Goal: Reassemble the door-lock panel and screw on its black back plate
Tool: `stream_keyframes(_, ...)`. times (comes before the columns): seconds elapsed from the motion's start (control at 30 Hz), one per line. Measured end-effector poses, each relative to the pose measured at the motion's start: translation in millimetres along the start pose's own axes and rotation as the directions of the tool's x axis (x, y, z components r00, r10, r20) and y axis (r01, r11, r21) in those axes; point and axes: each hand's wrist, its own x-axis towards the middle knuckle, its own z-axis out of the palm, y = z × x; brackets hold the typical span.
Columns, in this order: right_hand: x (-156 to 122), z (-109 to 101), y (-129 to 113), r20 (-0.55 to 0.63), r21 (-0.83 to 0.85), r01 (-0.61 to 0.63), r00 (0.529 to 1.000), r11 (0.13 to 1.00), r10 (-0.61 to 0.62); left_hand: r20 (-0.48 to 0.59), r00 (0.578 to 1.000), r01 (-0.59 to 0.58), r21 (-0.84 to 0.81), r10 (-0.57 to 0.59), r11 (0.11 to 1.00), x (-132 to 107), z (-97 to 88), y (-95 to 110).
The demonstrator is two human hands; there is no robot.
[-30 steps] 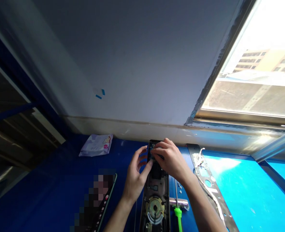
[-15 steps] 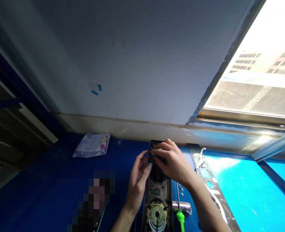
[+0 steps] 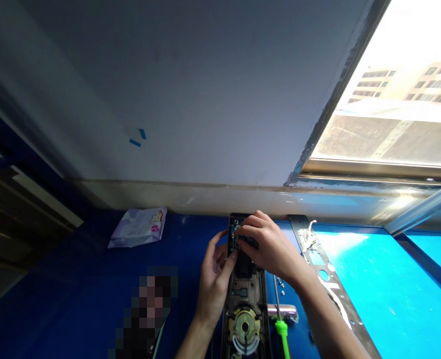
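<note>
A long dark lock housing (image 3: 242, 294) lies lengthwise in front of me, its inside facing up. A round brass-coloured disc (image 3: 245, 326) sits near its close end. My left hand (image 3: 216, 271) grips the housing's left edge, thumb on top and fingers at the side. Over the far end, my right hand (image 3: 263, 244) has its fingers bent down together onto a circuit board (image 3: 236, 230). What lies between those fingertips is hidden. Right of the housing lies a screwdriver (image 3: 281, 329) with a green handle, over a shiny pinkish cylinder (image 3: 289, 313).
Several small screws (image 3: 282, 286) lie beside the screwdriver. A long metal plate (image 3: 323, 274) with cut-outs and white wires rests further right. At the back left is a pale printed packet (image 3: 140, 227) on the blue table (image 3: 74, 294). Behind stand a wall and window.
The view has shifted slightly. Both hands stay at the housing, the left thumb still on its edge; the right fingers have moved only a little over the board.
</note>
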Motion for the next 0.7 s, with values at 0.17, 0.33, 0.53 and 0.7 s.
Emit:
stream_keyframes(0.17,-0.3,-0.2,0.0,-0.002,-0.001,0.015,1.0,1.0,-0.015,0.034,0.998,0.057,-0.056,-0.055,0.997,0.5,1.0,1.5)
stream_keyframes(0.33,-0.5,2.9,1.7,-0.019,-0.008,0.009,1.0,1.0,-0.01,0.025,0.996,0.091,-0.059,-0.09,0.994,0.1,2.4,4.5)
stream_keyframes(0.53,0.6,7.6,3.3,-0.035,-0.03,-0.002,0.999,1.0,0.001,0.003,0.993,0.115,0.01,-0.115,0.993,-0.9,1.4,4.2)
stream_keyframes(0.7,1.0,8.1,3.1,-0.034,-0.055,-0.006,0.999,0.998,0.004,-0.032,0.992,0.122,0.086,-0.119,0.989,1.4,-0.2,5.1)
